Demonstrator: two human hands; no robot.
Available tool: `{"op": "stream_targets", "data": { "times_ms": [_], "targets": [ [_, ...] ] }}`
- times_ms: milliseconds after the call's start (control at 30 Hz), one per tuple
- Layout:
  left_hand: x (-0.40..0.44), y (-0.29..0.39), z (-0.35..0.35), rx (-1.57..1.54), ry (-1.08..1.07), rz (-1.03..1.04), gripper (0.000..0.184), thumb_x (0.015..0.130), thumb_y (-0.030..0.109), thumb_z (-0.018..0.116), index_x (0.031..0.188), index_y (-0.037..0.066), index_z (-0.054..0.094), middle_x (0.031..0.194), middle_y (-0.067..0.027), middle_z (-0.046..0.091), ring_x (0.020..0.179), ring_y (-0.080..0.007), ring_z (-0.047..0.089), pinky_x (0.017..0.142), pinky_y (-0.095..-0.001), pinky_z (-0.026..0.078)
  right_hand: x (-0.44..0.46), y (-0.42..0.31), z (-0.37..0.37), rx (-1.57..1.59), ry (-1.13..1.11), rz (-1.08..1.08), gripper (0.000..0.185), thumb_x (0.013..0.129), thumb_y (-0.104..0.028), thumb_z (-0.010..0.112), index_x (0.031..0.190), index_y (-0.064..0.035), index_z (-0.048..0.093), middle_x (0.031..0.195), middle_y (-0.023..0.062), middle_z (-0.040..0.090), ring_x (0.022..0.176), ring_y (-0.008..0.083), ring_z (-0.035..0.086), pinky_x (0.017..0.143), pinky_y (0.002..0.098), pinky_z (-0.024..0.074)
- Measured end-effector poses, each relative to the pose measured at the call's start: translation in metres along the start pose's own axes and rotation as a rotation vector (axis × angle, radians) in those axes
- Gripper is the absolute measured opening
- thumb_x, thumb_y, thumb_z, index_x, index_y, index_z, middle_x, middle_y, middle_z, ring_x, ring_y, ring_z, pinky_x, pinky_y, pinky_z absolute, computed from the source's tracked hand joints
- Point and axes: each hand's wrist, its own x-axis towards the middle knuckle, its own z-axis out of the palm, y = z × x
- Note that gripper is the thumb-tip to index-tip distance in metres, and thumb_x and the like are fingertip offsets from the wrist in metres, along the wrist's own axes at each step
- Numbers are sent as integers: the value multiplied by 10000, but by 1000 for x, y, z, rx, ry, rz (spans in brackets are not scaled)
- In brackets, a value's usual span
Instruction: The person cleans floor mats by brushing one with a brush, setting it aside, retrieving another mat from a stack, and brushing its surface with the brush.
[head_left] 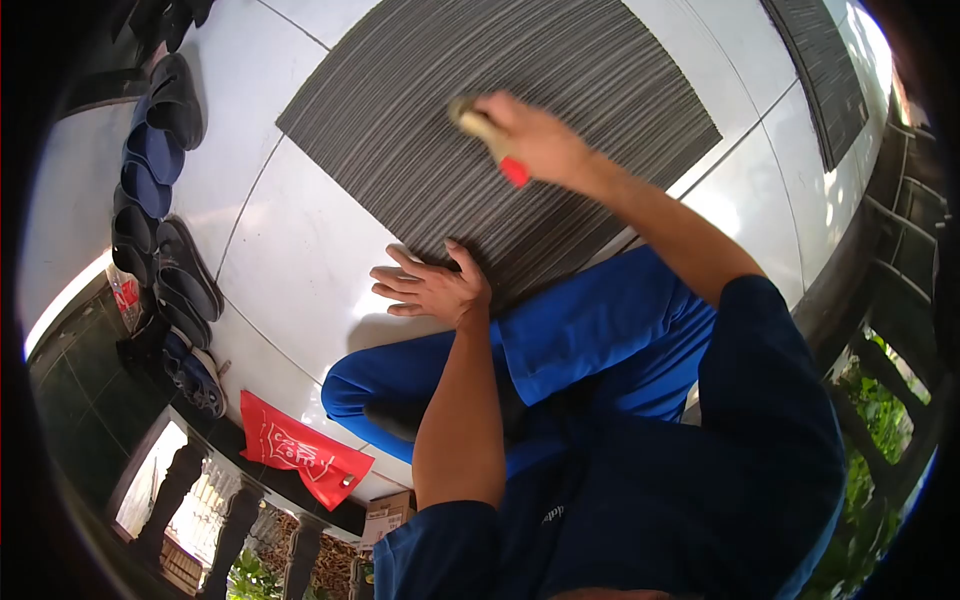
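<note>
A grey striped carpet tile (560,80) lies flat on the white floor in front of my crossed legs. My right hand (535,140) is closed around a beige, brush-like tool with a red end (482,128), held over the middle of the carpet tile. Motion blurs the tool, so its exact kind is unclear. Fingers spread, my left hand (435,285) rests at the near left corner of the carpet tile, partly over the white floor, and holds nothing.
Several dark shoes and sandals (185,265) line the left side. A red bag (300,448) lies at the lower left, near a small cardboard box (387,517). Another dark striped piece (825,80) sits at the upper right. Railings border the floor.
</note>
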Motion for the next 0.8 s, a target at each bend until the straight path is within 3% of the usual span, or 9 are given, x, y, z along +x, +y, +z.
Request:
{"op": "stream_targets", "data": {
  "times_ms": [33,100,167,300,433,500,633,667,800],
  "targets": [
    [0,0,-1,-19,2,9,914,901,686,385,1534,85,112,1554,-331,43,1447,-515,-20,1102,-708,7,-6,47,-25,163,44,235,330,909,-106,601,1229,-63,532,1116,144,582,965,340,630,822,396,553],
    [0,1,-2,-10,-29,-7,908,906,678,383,1531,75,115,1551,-336,34,1446,-516,-32,1102,-707,0,-13,126,-72,-110,253,511,412,884,-121,631,1255,-34,475,1167,232,598,1046,422,608,863,463,514],
    [1,1,-3,-6,-38,-5,901,907,650,395,1532,66,113,1548,-346,26,1439,-532,-42,1094,-716,1,-18,164,-103,-213,291,741,437,897,-122,605,1275,5,428,1023,238,641,971,386,661,830,432,534],
    [1,0,-1,-13,-26,6,901,893,605,440,1534,58,121,1546,-353,26,1429,-559,-39,1076,-736,28,-2,71,-36,-78,380,651,414,859,-82,605,1238,-23,450,1141,252,590,1044,460,594,889,496,499],
    [1,-1,0,14,-3,7,943,864,638,474,1536,66,139,1558,-336,33,1438,-543,-16,1078,-733,62,-3,-66,61,306,-2,289,397,834,-69,599,1217,-58,493,1137,184,553,1033,384,600,888,439,507],
    [4,-1,2,106,-59,-11,947,872,680,436,1534,69,144,1553,-332,70,1444,-530,6,1091,-719,64,-16,-102,95,385,-194,85,310,902,-157,594,1183,-55,511,1116,154,537,1014,324,610,838,388,539],
    [-2,1,-4,32,2,20,952,875,696,423,1535,73,134,1551,-329,77,1447,-521,9,1103,-708,58,-17,-77,61,232,-166,-22,253,893,-159,574,1126,-66,547,1106,158,567,1006,325,608,849,421,521],
    [0,1,-1,56,-31,-14,948,883,696,407,1534,71,115,1551,-331,57,1447,-520,0,1107,-703,40,-11,-54,39,360,-174,235,230,934,-199,548,1110,-51,549,1078,169,571,982,333,607,824,422,524],
    [1,1,-2,-8,-31,-6,925,898,678,395,1528,63,113,1545,-338,35,1443,-518,-36,1090,-717,5,-38,114,-58,-146,229,420,389,880,-121,623,1227,-13,483,1128,251,605,1007,422,623,851,463,517]
  ]
}}
